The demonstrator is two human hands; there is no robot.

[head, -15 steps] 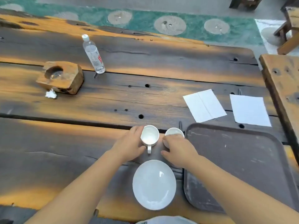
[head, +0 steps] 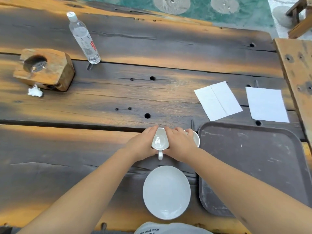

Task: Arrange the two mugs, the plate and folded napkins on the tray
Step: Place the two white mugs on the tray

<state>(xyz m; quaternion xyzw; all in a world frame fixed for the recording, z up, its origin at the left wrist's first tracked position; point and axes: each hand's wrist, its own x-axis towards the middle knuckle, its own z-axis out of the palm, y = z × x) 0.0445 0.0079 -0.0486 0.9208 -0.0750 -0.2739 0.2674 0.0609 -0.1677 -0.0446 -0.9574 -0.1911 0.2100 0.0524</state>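
Observation:
Two white mugs stand side by side on the wooden table, just left of the dark brown tray [head: 253, 159]. My left hand [head: 141, 146] wraps the left side of the left mug [head: 159, 141], whose handle points toward me. My right hand [head: 180, 144] covers most of the right mug [head: 196, 138] and touches the left mug too. A white plate [head: 166, 191] lies near the table's front edge, below the mugs. Two white napkins lie flat beyond the tray: one creased [head: 217, 100], one plain [head: 266, 104].
A clear water bottle [head: 83, 38] stands at the back left. A wooden block with a round hole [head: 45, 69] sits at the left, a crumpled white scrap [head: 35, 92] beside it. A second wooden table [head: 298, 73] adjoins on the right.
My right hand has slid left and forward over the right mug, now touching the left mug. The left hand keeps its hold. The camera has moved closer.

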